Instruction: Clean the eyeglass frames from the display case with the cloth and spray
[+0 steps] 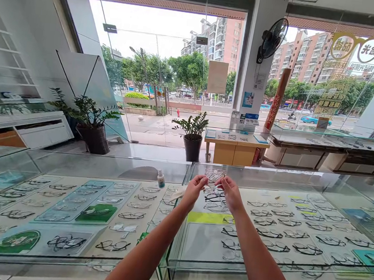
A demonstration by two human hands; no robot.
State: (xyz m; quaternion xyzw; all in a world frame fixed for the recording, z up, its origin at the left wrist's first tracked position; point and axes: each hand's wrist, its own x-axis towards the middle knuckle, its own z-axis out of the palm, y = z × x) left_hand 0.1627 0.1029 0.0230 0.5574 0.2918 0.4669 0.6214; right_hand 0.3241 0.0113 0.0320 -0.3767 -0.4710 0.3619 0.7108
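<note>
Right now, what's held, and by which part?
A small clear packet, pinched at its lower corners: left hand on the left, right hand on the right. Contents unclear.

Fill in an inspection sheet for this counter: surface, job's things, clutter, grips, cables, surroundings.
Surface: glass counter, with rows of spectacle frames displayed under it.
Job's things: clear item, too small to identify, held above the counter.
Clutter: small bottle upright on the glass.
Grips: left hand and right hand each pinch one side of the clear item.
Cables: nothing seen.
Surroundings: potted plant, wall fan, shop window onto a street.
</note>
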